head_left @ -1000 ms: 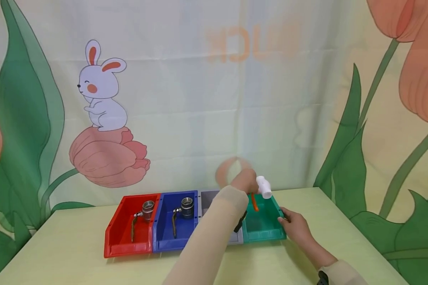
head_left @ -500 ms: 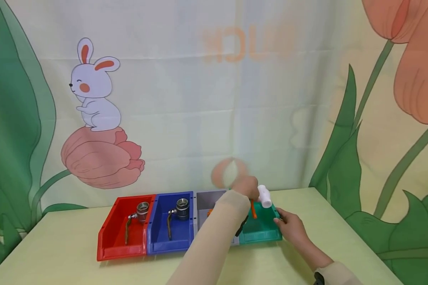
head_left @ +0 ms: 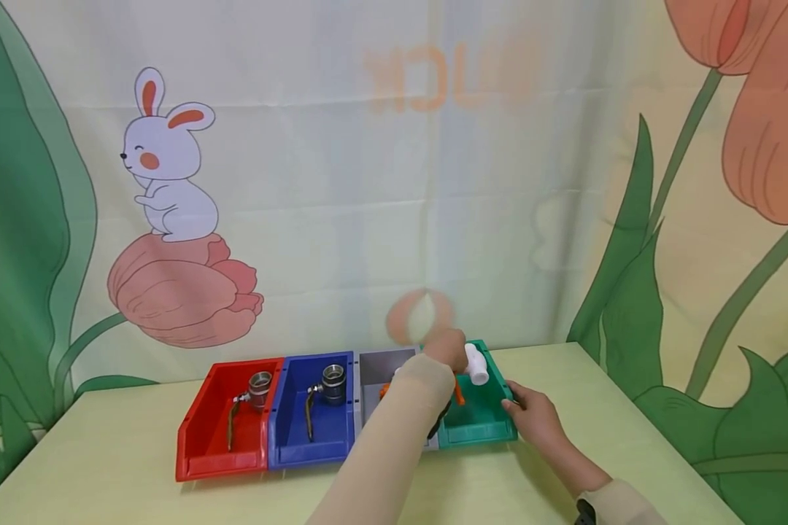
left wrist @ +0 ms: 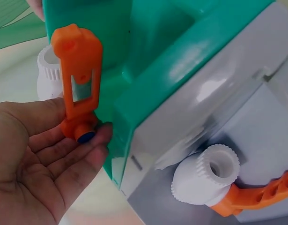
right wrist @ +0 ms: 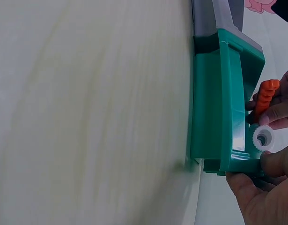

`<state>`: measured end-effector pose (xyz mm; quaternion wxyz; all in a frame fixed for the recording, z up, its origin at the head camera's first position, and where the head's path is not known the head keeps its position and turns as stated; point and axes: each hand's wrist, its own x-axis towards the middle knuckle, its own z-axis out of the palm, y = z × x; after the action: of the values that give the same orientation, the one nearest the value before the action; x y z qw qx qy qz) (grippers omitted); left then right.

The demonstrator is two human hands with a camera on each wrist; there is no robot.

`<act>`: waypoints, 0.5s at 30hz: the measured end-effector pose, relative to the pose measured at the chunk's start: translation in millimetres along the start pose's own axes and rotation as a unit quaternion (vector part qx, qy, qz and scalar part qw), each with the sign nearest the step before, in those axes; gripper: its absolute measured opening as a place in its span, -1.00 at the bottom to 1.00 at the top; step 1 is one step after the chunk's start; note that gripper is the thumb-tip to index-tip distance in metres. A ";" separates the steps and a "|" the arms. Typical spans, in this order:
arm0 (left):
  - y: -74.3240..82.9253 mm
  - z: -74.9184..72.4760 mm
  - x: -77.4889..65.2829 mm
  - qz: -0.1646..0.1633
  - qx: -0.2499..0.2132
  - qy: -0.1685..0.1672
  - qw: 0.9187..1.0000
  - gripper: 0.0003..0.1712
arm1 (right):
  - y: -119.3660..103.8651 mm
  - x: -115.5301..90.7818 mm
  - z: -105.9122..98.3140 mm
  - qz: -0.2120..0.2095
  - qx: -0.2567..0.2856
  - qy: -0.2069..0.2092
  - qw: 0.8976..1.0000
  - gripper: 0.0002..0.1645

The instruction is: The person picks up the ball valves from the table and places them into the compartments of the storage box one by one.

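My left hand (head_left: 448,348) pinches a white plastic ball valve (head_left: 477,365) by its orange handle (left wrist: 90,61), thumb on one side and fingertips on the other. The valve hangs over the back part of the green bin (head_left: 476,434). My right hand (head_left: 537,417) grips the right wall of that bin, with the thumb at the rim. In the grey bin (left wrist: 148,140) beside it lies another white valve (left wrist: 204,176) with an orange handle; my left forearm covers most of that bin in the head view.
The blue bin (head_left: 311,458) and red bin (head_left: 226,464) continue the row leftward. A metal ball valve (head_left: 333,384) lies in the blue one and a similar metal valve (head_left: 259,389) in the red. A printed curtain (head_left: 315,219) hangs behind the pale table (head_left: 131,445).
The white valve and my left hand have come down toward the green bin and slightly left within it. My right hand keeps its grip on the bin wall. The head view has shifted slightly.
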<state>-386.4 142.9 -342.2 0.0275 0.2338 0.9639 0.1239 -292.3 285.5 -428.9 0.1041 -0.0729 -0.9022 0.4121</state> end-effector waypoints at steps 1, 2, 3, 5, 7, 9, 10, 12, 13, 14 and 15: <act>-0.7 1.0 0.7 0.003 0.004 0.005 1.000 -0.94 | 0.0 0.3 0.1 0.002 0.001 -0.001 1.000 -0.44; -1.4 1.7 0.9 0.003 0.002 0.006 1.000 -0.94 | -0.1 0.7 0.3 0.003 0.001 -0.001 1.000 -0.44; -2.1 2.6 1.7 0.003 0.002 0.006 1.000 -0.95 | -0.3 1.1 0.4 0.004 0.001 -0.001 1.000 -0.44; -3.4 4.0 3.1 0.004 0.000 0.006 1.000 -0.95 | -0.9 1.4 0.5 0.005 0.001 -0.001 1.000 -0.44; -4.1 5.3 4.4 0.003 0.000 0.002 1.000 -0.95 | -1.5 1.6 0.9 0.006 0.001 -0.001 1.000 -0.44; -4.6 7.8 5.7 0.000 -0.002 -0.002 1.000 -0.94 | -1.8 1.2 1.1 0.004 0.002 -0.001 1.000 -0.44; -5.2 10.2 8.0 -0.001 -0.003 -0.003 1.000 -0.93 | -1.6 1.0 1.2 0.004 0.001 -0.001 1.000 -0.44; -6.1 15.7 13.1 0.000 -0.004 -0.005 1.000 -0.89 | -1.1 0.7 1.0 0.004 0.001 -0.001 1.000 -0.44; -10.4 25.1 22.5 0.006 -0.007 0.002 1.000 -0.89 | -0.9 0.5 0.8 0.003 0.000 -0.001 1.000 -0.44; -11.3 27.9 25.6 0.007 -0.012 0.004 1.000 -0.88 | -0.5 0.6 0.6 0.002 -0.002 -0.001 1.000 -0.44; -11.9 29.8 28.3 0.006 -0.019 0.002 1.000 -0.87 | -0.2 0.8 0.3 0.002 -0.003 -0.001 1.000 -0.44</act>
<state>-413.5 152.3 -373.9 0.0293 0.2390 0.9600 0.1427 -293.1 285.3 -428.9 0.1021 -0.0747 -0.9033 0.4100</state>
